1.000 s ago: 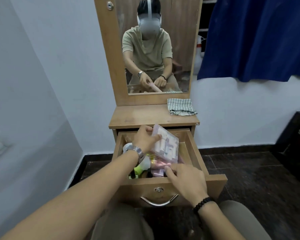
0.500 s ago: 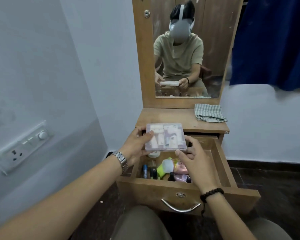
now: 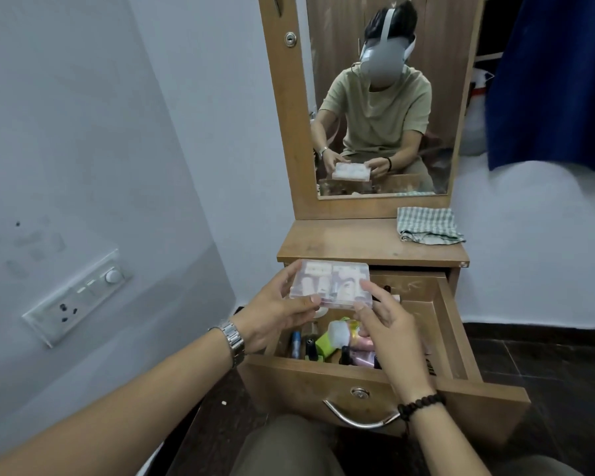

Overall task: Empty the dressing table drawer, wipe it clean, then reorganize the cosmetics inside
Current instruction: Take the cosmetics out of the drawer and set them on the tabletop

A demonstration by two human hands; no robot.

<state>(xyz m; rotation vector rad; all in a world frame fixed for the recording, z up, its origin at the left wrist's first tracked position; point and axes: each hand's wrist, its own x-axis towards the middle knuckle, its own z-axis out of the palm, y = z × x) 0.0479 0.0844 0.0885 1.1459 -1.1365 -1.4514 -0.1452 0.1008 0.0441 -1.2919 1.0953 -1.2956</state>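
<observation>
A flat clear plastic case point(image 3: 330, 284) of small cosmetics hangs level above the left part of the open wooden drawer point(image 3: 450, 324). My left hand point(image 3: 275, 312) grips its left edge, thumb on the near side. My right hand point(image 3: 383, 316) pinches its right near corner. Below them the drawer holds several cosmetics point(image 3: 327, 341): a lime green tube, pink tubes, small dark bottles, a blue stick. A folded green checked cloth point(image 3: 426, 228) lies on the right of the dressing table top point(image 3: 340, 240).
A mirror point(image 3: 378, 97) stands above the table top and reflects me with the case. A white wall with a switch and socket plate point(image 3: 79, 297) is close on the left. A blue curtain point(image 3: 557, 80) hangs at the upper right. Dark tiled floor point(image 3: 547, 345) lies to the right.
Both hands have lifted the clear case out of the drawer and turned it flat. It now hangs above the drawer's left side. My view has swung to the left.
</observation>
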